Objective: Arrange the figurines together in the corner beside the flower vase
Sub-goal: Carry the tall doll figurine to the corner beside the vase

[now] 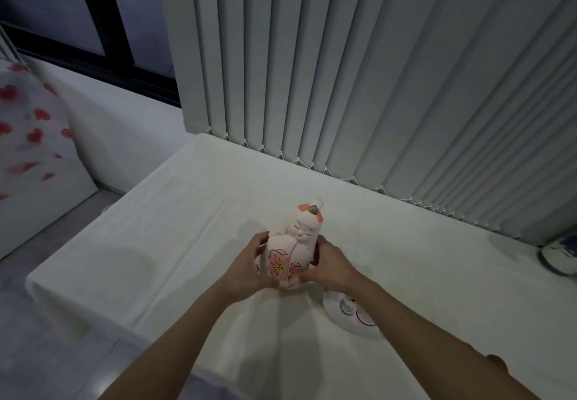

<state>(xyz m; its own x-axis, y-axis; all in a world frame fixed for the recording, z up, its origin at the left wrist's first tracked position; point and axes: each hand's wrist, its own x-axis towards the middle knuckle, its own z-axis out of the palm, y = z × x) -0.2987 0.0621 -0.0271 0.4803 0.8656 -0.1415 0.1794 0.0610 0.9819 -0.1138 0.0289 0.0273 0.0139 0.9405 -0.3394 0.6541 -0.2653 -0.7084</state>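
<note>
A pale pink doll figurine (292, 246) with painted flowers and an orange-trimmed head is held upright over the white-covered table (187, 212). My left hand (249, 265) grips its left side and my right hand (327, 264) grips its right side. A second white figurine (352, 315) with red markings lies on the cloth just below my right wrist, partly hidden by my forearm. At the far right edge a white and blue rounded object (559, 256), possibly the vase, is cut off by the frame.
Grey vertical blinds (343, 72) hang along the table's back edge. A dark window (78, 15) is at the upper left. A white cloth with red hearts (28, 137) stands to the left across a floor gap.
</note>
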